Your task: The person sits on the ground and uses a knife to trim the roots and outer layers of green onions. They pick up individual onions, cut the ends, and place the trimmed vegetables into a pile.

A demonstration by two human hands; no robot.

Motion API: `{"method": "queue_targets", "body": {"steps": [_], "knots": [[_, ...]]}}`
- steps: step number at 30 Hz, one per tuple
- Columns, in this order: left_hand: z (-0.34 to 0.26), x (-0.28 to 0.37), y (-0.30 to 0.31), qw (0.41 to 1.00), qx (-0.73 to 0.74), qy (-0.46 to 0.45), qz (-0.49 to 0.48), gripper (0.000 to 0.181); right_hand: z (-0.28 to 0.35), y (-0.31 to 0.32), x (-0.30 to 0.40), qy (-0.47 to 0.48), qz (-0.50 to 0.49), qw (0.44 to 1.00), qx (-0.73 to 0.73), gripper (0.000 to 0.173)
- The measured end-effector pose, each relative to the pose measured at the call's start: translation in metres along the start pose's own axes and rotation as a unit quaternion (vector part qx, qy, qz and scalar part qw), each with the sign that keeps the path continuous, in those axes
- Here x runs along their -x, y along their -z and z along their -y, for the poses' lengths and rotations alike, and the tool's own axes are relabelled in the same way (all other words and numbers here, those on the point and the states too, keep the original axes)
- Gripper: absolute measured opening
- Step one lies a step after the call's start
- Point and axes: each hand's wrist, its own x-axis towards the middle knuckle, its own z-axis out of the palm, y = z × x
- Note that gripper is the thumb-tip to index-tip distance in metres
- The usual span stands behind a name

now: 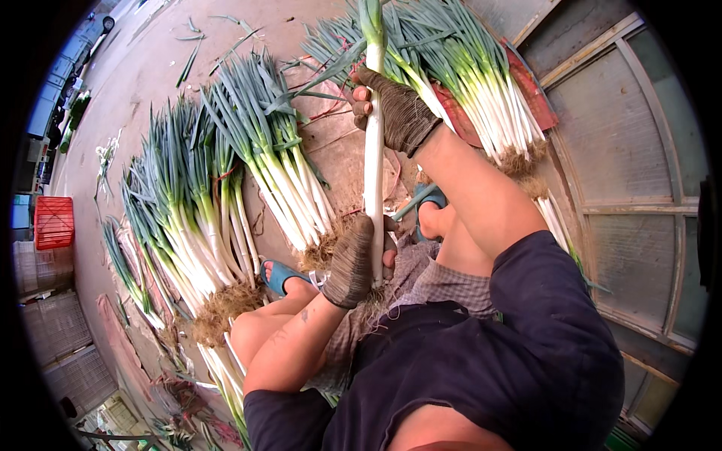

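Note:
A long white-stemmed green onion [374, 163] stands nearly upright in front of me, its root end low over my lap. My left hand [352, 262], in a worn brown knit glove with bare fingertips, grips it near the roots. Higher up, my right hand [395, 107] in a matching glove closes around the stem just below the green leaves. To the left of the stem lies a bundle of green onions [287, 175], roots towards me. Beyond my right hand rests another bundle [479, 84] on red sacking [524, 84].
Farther left lie a large pile of green onions [192, 214] and a few loose stalks [132, 276]. A framed panel wall [615, 141] borders the right side. A red plastic crate [54, 222] stands at far left. Leaf scraps [190, 62] litter the concrete floor [152, 73].

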Motion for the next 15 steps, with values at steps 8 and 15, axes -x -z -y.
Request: {"method": "queue_targets", "body": {"steps": [8, 15], "knots": [[0.007, -0.005, 0.014, 0.997, -0.064, -0.006, -0.049, 0.048, 0.007, 0.006, 0.006, 0.074, -0.039, 0.996, 0.012, 0.013], [0.036, -0.004, 0.044, 0.742, -0.660, -0.098, -0.060, 0.032, 0.047, 0.039, 0.011, 0.174, -0.141, 0.972, 0.066, 0.020]]}}
